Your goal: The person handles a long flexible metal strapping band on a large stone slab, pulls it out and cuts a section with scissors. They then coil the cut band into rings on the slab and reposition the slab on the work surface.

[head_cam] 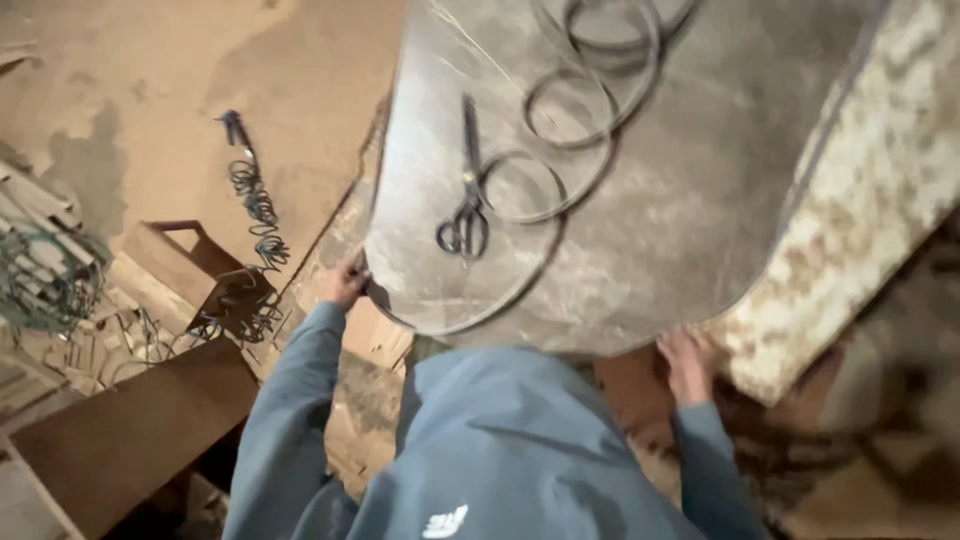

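dusty workshop, dirt floor (150, 80), cluttered. big grey metal sheet (660, 200) held flat by both hands: left hand (345, 282) fingers curled over its near-left edge, right hand (685, 365) fingers gripping under its near-right edge, probably to steady it. scissors (466, 200) and wire loops (580, 110) lie on sheet just beyond fingers.

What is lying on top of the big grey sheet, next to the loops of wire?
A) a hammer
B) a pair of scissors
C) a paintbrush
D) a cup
B: a pair of dark scissors lies flat on the grey metal sheet, its handles toward the person and beside the wire loops, while the left hand and right hand grip the sheet's near edge.
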